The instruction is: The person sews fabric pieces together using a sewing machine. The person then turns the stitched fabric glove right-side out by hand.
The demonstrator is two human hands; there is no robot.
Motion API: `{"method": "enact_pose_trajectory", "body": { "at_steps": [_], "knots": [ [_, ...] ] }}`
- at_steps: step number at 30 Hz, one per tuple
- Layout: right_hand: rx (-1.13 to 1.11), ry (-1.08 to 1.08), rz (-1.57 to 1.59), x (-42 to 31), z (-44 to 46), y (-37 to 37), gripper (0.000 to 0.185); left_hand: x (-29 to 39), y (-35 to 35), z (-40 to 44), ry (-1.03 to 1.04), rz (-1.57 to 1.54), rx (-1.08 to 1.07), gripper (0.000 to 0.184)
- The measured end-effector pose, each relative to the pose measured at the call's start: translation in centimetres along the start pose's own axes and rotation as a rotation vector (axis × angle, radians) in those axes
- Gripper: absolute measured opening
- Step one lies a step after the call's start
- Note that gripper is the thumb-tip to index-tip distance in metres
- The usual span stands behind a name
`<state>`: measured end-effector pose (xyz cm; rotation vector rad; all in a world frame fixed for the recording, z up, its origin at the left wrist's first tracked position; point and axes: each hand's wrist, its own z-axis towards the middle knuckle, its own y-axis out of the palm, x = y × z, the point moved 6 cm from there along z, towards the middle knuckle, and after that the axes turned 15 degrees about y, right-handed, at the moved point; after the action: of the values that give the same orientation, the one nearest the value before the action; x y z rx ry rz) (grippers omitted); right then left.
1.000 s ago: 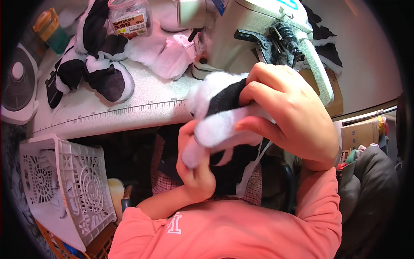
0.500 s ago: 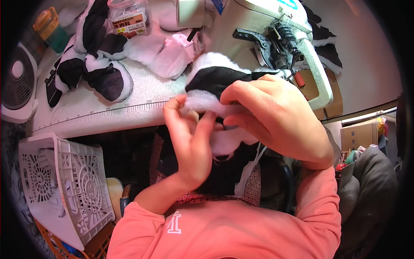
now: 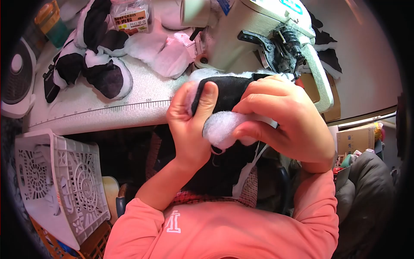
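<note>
Fluffy cloth piece [image 3: 226, 93], black and white, held up at the table's [image 3: 148, 93] front edge, before the sewing machine [image 3: 233, 41]; looks light, soft, floppy; edges likely best grips; left hand [image 3: 189, 118] clamps left edge; right hand [image 3: 286, 114] pinches white fold [image 3: 222, 127].

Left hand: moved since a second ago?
Yes, up the view, away from the wearer: the left hand was below the visible right end of the ruler scale; now its fingers reach level with it.
</note>
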<state>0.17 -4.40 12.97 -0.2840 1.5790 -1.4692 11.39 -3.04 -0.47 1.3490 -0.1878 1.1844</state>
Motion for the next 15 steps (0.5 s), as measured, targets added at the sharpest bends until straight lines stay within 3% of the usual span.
{"method": "enact_pose_trajectory", "body": {
  "at_steps": [6,9,11,15],
  "knots": [
    [0.003,0.053,0.195,-0.2,0.7,0.6,0.013,2.1,0.7,0.2,0.113,0.024,0.068,0.018],
    [0.002,0.053,0.239,-0.9,1.3,0.5,0.013,2.4,0.9,0.6,-0.053,0.022,0.092,0.017],
    [-0.003,0.095,0.275,-1.0,1.6,0.7,0.014,2.6,0.5,0.5,-0.065,0.0,-0.085,0.015],
    [0.002,0.111,0.3,-1.4,1.9,0.9,0.016,4.6,-0.3,0.4,0.106,-0.141,-0.046,0.006]
  ]
}}
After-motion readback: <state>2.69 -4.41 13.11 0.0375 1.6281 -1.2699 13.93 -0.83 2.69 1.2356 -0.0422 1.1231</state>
